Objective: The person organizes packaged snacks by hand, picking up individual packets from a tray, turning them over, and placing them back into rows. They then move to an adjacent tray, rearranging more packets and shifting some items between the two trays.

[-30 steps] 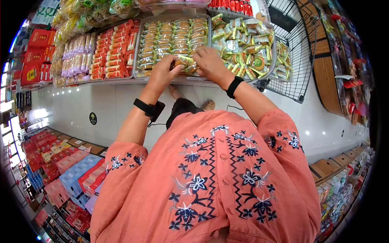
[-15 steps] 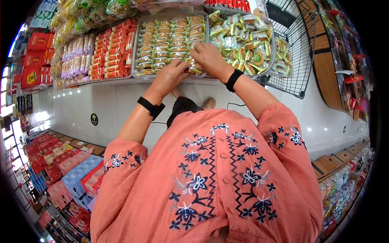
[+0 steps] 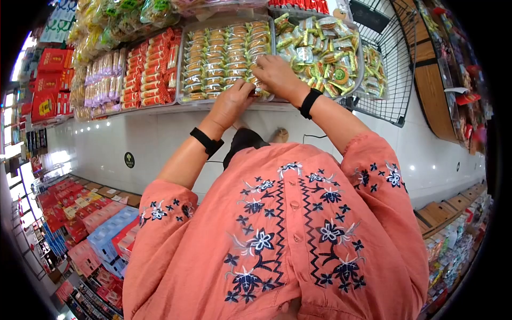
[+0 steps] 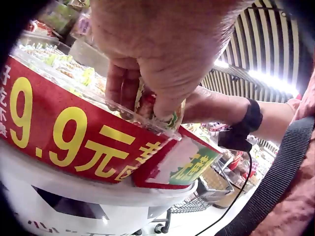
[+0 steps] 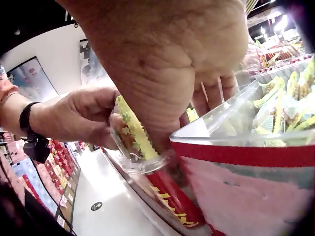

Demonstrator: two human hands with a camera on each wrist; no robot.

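Observation:
Rows of wrapped biscuits (image 3: 216, 58) fill a clear tray. At its near right corner, the left hand (image 3: 230, 104) and right hand (image 3: 277, 77) meet around one wrapped biscuit. In the right wrist view that packet (image 5: 133, 132) stands at the tray's rim (image 5: 140, 164), pinched by the left hand (image 5: 83, 115); the right hand's (image 5: 162, 59) fingers reach down beside it, their tips partly hidden. The left wrist view shows the left hand (image 4: 157, 54) with thumb and fingers around the packet (image 4: 146, 105).
A tray of loose yellow-green packets (image 3: 320, 58) adjoins on the right, with a wire cart (image 3: 392, 90) beyond. Red-and-white packs (image 3: 152, 69) lie to the left. Red price signs (image 4: 64, 128) front the trays. Boxed goods (image 3: 106, 234) stand behind on the left.
Both hands have moved from the tray's front middle towards its near right corner, the left hand shifting right. The packet held between them earlier now sits in that corner.

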